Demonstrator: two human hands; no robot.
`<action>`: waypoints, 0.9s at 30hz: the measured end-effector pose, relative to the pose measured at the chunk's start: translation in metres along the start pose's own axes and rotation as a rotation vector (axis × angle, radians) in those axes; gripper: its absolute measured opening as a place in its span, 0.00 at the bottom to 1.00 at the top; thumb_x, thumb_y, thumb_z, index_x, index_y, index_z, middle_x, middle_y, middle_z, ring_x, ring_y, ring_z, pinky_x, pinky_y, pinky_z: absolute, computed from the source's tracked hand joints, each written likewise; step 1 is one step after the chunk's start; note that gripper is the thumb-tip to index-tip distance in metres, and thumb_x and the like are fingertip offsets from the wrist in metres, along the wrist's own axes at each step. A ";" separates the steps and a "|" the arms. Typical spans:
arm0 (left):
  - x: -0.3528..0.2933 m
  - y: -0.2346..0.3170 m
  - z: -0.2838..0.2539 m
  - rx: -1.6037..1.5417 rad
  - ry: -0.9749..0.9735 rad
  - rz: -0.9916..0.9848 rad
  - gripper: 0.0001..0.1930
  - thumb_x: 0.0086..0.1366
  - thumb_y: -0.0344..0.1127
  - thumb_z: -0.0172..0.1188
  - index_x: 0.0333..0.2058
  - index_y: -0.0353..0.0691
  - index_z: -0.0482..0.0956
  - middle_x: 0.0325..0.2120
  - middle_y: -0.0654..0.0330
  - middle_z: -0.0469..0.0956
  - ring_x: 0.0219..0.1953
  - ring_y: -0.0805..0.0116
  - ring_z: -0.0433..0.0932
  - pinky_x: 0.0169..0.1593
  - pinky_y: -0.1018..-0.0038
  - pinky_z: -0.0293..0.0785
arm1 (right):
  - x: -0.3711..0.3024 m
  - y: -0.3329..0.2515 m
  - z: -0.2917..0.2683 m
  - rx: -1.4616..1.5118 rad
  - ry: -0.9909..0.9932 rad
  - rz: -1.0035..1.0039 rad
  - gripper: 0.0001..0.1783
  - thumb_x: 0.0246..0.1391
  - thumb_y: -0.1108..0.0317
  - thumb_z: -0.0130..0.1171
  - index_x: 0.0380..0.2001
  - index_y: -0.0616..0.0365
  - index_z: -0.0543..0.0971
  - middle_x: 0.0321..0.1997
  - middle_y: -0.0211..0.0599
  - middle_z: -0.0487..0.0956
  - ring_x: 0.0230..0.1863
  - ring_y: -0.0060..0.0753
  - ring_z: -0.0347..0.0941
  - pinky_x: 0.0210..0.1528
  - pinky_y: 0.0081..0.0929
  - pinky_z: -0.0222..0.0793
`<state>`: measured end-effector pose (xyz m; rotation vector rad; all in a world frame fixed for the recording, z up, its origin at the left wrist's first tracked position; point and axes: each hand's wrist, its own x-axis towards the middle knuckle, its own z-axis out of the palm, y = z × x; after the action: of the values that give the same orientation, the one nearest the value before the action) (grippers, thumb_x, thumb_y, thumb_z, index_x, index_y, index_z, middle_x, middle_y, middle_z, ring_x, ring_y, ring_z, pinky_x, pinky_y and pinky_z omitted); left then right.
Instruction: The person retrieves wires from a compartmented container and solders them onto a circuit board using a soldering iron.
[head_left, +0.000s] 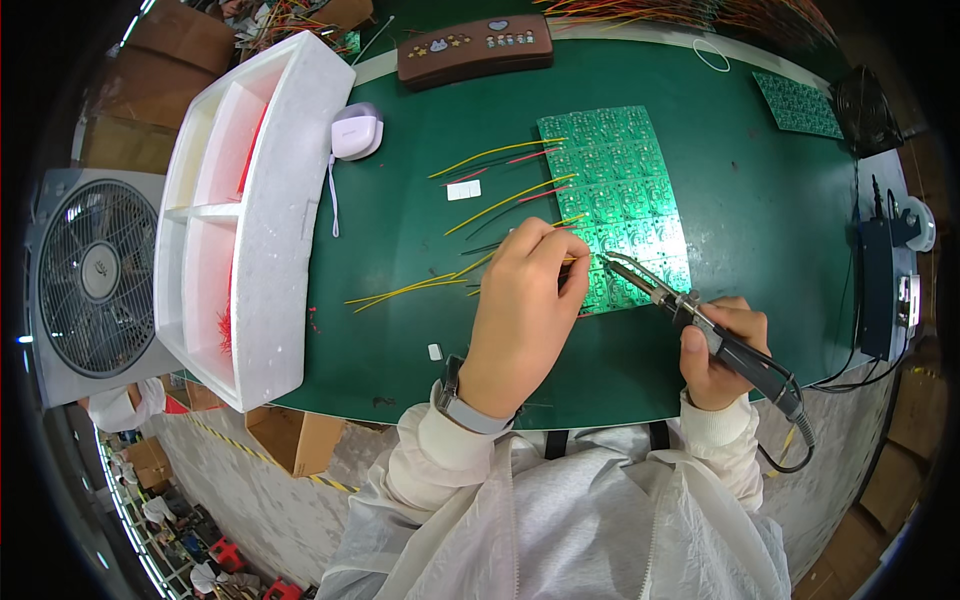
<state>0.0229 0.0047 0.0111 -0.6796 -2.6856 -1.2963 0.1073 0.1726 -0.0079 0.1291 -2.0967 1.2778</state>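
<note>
A green panel of small circuit boards lies on the green work mat, with yellow wires, red wires and dark wires running left from its left edge. My left hand is closed in a pinch over the panel's lower left part, on what looks like a thin yellow wire; the fingers partly hide it. In my right hand is a soldering iron, gripped by its dark handle. Its tip is at the panel, just right of my left fingertips; whether it touches cannot be made out.
At left stands a white foam box with red pieces in its compartments, beside a fan. A pale small case and a brown case lie farther back. Another board is far right, near a dark blue unit with cables.
</note>
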 end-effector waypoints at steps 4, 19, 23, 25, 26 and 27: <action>0.000 0.000 0.001 0.009 -0.002 0.002 0.05 0.46 0.22 0.57 0.25 0.33 0.72 0.23 0.57 0.70 0.24 0.65 0.73 0.27 0.75 0.68 | 0.000 0.001 -0.001 -0.001 -0.012 0.002 0.16 0.37 0.71 0.62 0.29 0.64 0.68 0.20 0.40 0.73 0.19 0.25 0.69 0.23 0.19 0.65; 0.000 0.000 0.003 -0.014 0.001 -0.014 0.05 0.46 0.20 0.57 0.23 0.32 0.72 0.22 0.58 0.70 0.24 0.67 0.74 0.28 0.77 0.70 | 0.003 -0.001 0.000 0.011 -0.029 0.006 0.15 0.36 0.72 0.62 0.28 0.63 0.68 0.19 0.40 0.73 0.18 0.25 0.68 0.23 0.19 0.65; 0.000 0.000 0.003 -0.016 0.002 -0.016 0.05 0.45 0.20 0.57 0.23 0.32 0.72 0.22 0.57 0.70 0.24 0.67 0.74 0.28 0.77 0.70 | 0.003 0.000 0.000 0.017 -0.023 0.009 0.15 0.36 0.72 0.62 0.28 0.63 0.68 0.19 0.39 0.73 0.19 0.25 0.69 0.23 0.19 0.65; 0.000 0.000 0.003 -0.004 0.001 -0.010 0.05 0.45 0.20 0.57 0.23 0.32 0.72 0.22 0.57 0.70 0.24 0.67 0.74 0.28 0.77 0.70 | 0.003 0.001 0.000 0.021 -0.022 -0.004 0.15 0.36 0.72 0.62 0.28 0.63 0.68 0.19 0.39 0.73 0.19 0.26 0.69 0.23 0.19 0.65; 0.001 0.000 0.003 -0.004 0.001 -0.010 0.05 0.45 0.20 0.57 0.23 0.32 0.72 0.22 0.57 0.70 0.24 0.67 0.74 0.28 0.77 0.70 | 0.003 0.000 0.000 0.022 -0.022 -0.004 0.15 0.36 0.72 0.62 0.28 0.63 0.68 0.19 0.39 0.73 0.19 0.26 0.69 0.23 0.19 0.65; 0.001 0.000 0.003 -0.002 0.000 -0.013 0.05 0.45 0.20 0.57 0.23 0.32 0.72 0.22 0.58 0.70 0.24 0.67 0.74 0.28 0.77 0.70 | 0.003 0.000 0.000 0.018 -0.025 -0.005 0.15 0.36 0.72 0.62 0.28 0.63 0.68 0.18 0.39 0.73 0.18 0.26 0.69 0.23 0.19 0.65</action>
<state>0.0229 0.0076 0.0094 -0.6636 -2.6938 -1.3018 0.1048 0.1731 -0.0063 0.1588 -2.1052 1.2982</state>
